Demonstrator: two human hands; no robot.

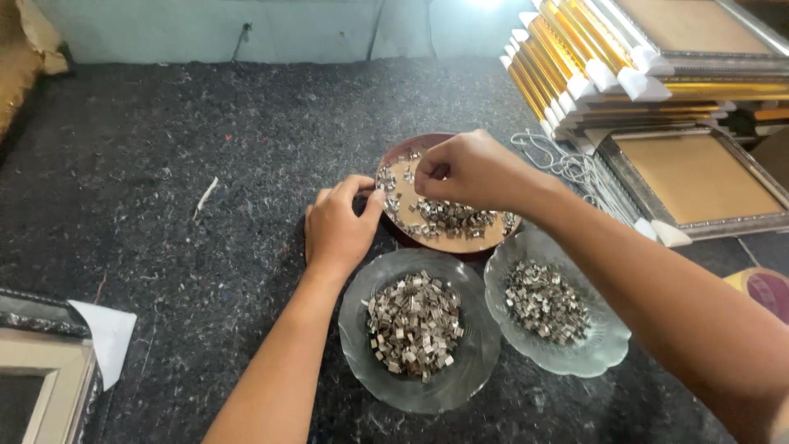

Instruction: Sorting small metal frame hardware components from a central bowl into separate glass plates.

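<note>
A round dark-red bowl [396, 163] with a tan inside holds several small metal clips [448, 218]. My left hand [339, 228] grips the bowl's near-left rim between thumb and fingers. My right hand [470, 170] hovers over the bowl with its fingertips pinched together above the clips; I cannot see whether a clip is between them. Two clear glass dishes sit in front: one [362, 362] heaped with metal clips, the other [604, 341] at the right with a smaller heap.
A dark grey felt mat [181, 164] covers the bench. Stacked gold and silver picture frames [625, 66] stand at the back right, with a silver frame [699, 181] and cords [567, 164] below. Another frame's corner [41, 362] lies at bottom left. A tape roll [760, 288] sits far right.
</note>
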